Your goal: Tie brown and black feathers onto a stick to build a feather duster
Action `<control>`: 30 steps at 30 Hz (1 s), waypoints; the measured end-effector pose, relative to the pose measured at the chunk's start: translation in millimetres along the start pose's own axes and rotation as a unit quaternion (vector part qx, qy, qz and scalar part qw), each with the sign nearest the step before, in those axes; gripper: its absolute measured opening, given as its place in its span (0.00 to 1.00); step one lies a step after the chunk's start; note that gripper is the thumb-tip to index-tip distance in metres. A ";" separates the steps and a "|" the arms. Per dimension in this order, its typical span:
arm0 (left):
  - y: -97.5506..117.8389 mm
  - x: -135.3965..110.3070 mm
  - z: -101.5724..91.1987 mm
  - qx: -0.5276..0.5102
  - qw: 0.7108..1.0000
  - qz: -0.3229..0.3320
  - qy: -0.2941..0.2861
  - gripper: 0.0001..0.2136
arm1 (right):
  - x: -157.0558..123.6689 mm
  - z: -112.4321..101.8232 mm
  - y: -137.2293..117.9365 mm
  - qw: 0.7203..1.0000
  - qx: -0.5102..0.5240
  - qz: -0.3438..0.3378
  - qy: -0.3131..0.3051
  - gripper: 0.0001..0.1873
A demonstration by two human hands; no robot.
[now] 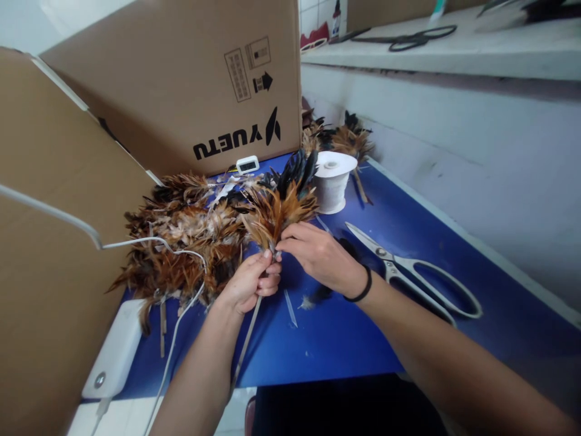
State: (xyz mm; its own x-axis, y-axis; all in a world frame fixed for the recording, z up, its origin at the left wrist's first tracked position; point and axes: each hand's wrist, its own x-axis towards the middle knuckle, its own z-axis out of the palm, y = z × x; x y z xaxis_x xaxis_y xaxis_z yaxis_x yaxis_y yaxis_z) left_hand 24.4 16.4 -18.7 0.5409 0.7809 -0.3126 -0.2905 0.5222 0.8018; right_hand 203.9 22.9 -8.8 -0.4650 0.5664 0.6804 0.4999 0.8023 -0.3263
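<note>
My left hand is closed around the base of a feather bunch of brown and black feathers, where it joins a thin stick that runs down toward me. My right hand, with a black band on the wrist, pinches at the same base of the bunch with its fingertips. A pile of brown feathers lies just left of my hands on the blue table.
White-handled scissors lie open to the right. A spool of white thread stands behind the bunch. Cardboard boxes wall in the left and back. A white power bank with a cable sits at front left. A small digital timer sits by the box.
</note>
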 end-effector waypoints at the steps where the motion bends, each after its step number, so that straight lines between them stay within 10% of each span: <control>1: 0.0 -0.1 0.3 0.001 1.000 0.001 0.001 0.12 | -0.2 0.8 -0.8 1.000 0.003 0.007 0.009 0.13; 8: 0.4 -1.0 3.2 0.004 1.000 0.010 0.015 0.12 | 3.6 -1.7 -6.4 0.960 0.070 0.198 0.187 0.03; 13: -0.5 -1.5 6.4 0.020 1.000 0.004 0.014 0.12 | 4.3 0.2 -0.5 0.906 0.153 0.352 0.177 0.11; 30: 3.0 -2.7 4.7 -0.004 1.000 0.013 0.010 0.12 | 10.8 -0.9 5.5 0.742 0.407 0.473 0.245 0.13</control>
State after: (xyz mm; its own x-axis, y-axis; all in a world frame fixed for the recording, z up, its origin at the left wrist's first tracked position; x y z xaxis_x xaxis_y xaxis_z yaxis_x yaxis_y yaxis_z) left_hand 25.8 14.2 -13.1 0.5172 0.8009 -0.3019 -0.3101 0.5041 0.8061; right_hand 202.4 33.3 -2.6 0.2337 0.9722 -0.0135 -0.2651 0.0504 -0.9629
